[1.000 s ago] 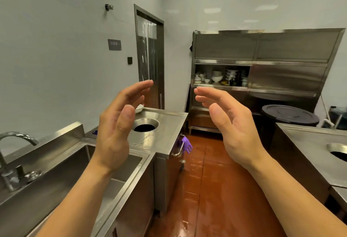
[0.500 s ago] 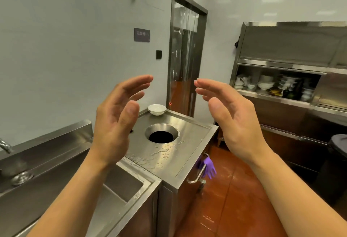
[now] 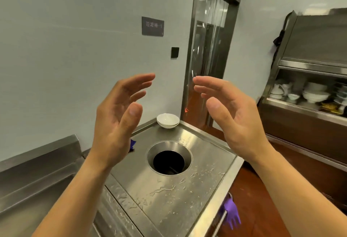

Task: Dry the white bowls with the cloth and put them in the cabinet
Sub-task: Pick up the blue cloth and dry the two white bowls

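Observation:
Two stacked white bowls (image 3: 167,123) sit at the far corner of the wet steel counter (image 3: 187,195), against the wall. My left hand (image 3: 120,118) and my right hand (image 3: 231,113) are raised in front of me, palms facing each other, fingers relaxed and holding nothing. Both hover above the counter, nearer to me than the bowls. The steel cabinet (image 3: 309,94) stands at the right, its open shelf filled with white dishes. A small purple thing (image 3: 132,143) peeks out behind my left wrist; I cannot tell whether it is the cloth.
A round waste hole (image 3: 169,158) is cut in the counter's middle. A steel sink edge (image 3: 37,171) lies at the left. Purple gloves (image 3: 231,211) hang on the counter's side handle. A doorway with plastic strips (image 3: 208,64) is behind the counter. The floor is red-brown.
The view has swung left and closer to the counter, so the bowls and waste hole look larger. My hands keep the same raised, empty pose.

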{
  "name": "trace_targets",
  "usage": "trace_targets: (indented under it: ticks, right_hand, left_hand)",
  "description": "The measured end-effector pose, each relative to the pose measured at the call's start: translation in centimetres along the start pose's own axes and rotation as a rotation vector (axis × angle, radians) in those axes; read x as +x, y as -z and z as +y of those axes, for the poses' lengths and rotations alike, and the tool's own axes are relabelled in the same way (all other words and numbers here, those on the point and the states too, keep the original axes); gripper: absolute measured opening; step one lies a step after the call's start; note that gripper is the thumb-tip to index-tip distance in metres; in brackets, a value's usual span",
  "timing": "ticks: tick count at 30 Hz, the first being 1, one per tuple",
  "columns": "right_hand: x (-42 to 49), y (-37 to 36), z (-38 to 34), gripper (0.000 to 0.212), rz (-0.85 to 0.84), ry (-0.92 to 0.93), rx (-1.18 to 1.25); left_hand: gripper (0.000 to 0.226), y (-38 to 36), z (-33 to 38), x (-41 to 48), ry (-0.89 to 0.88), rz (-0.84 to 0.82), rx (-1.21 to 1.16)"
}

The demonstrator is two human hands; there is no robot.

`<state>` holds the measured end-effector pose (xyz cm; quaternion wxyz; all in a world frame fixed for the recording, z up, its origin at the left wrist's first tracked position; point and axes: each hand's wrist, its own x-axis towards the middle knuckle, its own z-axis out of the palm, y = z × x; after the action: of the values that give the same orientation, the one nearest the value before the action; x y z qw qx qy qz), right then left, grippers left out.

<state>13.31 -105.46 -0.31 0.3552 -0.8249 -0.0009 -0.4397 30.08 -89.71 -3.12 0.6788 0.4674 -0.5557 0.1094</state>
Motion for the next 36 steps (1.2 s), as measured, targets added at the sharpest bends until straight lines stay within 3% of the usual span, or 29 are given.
trace_targets:
  ticks: [4, 8, 15, 25, 36]
  right_hand:
    - [4.3, -0.9, 6.8, 0.071, -0.087, 0.026, 0.080]
    - [8.3, -1.7, 14.4, 0.055, -0.156, 0.079, 0.204]
    - [14.5, -1.5, 24.8, 0.047, -0.338, 0.087, 0.432]
    - [18.8, -8.5, 31.5, 0.048, -0.475, 0.072, 0.666]
    - [20.5, -19.1, 38.2, 0.048, -0.565, -0.012, 0.638]
  left_hand:
    - [0.060, -0.6, -5.7, 1.7, 0.051, 0.033, 0.083]
    - [0.057, -1.9, -10.6, 2.8, 0.086, 0.135, 0.151]
    - [0.059, -6.9, -15.8, 5.0, 0.183, 0.277, 0.335]
    - [0.058, -6.1, -20.3, 4.5, 0.288, 0.382, 0.520]
    - [0.059, 0.6, -31.6, 0.9, 0.398, 0.472, 0.548]
